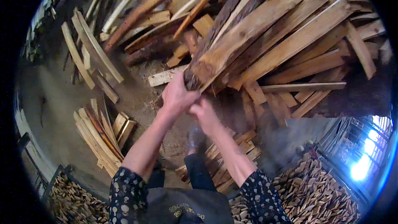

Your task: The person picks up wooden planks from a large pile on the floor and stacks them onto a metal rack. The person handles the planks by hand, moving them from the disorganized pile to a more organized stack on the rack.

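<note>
head cam: l hand [178, 94] grips long plank [251, 32] by near end, prob. for leverage; r hand [204, 113] beside, grip hidden, can't tell; other planks [296, 41] alongside.

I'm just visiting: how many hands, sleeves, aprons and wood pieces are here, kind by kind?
Hands: 2 (left hand, right hand)
Sleeves: 2 (left sleeve, right sleeve)
Apron: 1
Wood: too many overlapping pieces to count
Total without wood: 5

Slats [94, 141] lie at left; a heap of wood chunks [319, 193], lower right; bright windows [367, 153] above.
</note>
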Action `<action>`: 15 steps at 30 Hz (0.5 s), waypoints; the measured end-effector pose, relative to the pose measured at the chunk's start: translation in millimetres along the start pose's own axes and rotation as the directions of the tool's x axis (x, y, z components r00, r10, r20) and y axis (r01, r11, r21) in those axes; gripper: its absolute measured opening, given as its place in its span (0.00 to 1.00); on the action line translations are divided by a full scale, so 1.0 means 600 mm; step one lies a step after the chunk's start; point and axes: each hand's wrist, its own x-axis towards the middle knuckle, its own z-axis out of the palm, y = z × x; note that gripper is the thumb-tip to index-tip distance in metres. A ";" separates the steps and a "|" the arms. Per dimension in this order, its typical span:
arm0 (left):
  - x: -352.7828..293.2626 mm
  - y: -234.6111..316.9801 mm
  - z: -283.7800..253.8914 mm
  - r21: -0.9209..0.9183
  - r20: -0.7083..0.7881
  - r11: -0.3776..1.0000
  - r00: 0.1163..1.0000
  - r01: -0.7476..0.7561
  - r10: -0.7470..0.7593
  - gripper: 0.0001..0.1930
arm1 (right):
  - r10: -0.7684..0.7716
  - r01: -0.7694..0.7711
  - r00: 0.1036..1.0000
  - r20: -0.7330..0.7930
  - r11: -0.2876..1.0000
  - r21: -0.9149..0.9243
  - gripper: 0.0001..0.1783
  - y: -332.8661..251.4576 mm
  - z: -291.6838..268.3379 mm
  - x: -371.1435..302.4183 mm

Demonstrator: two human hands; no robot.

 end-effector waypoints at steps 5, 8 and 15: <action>-0.168 0.037 -0.103 -0.397 0.313 0.915 0.947 0.066 0.067 0.26 | 0.028 -0.063 0.986 0.162 0.975 0.213 0.28 -0.017 0.032 -0.177; -0.256 0.066 -0.158 -0.430 0.552 0.793 0.821 0.432 -0.148 0.21 | 0.130 -0.185 0.977 0.171 0.913 0.364 0.30 -0.014 0.069 -0.232; -0.378 0.005 -0.204 -0.721 0.649 0.122 0.726 0.682 -0.226 0.19 | 0.103 -0.206 0.975 0.199 0.756 0.622 0.26 -0.036 0.134 -0.300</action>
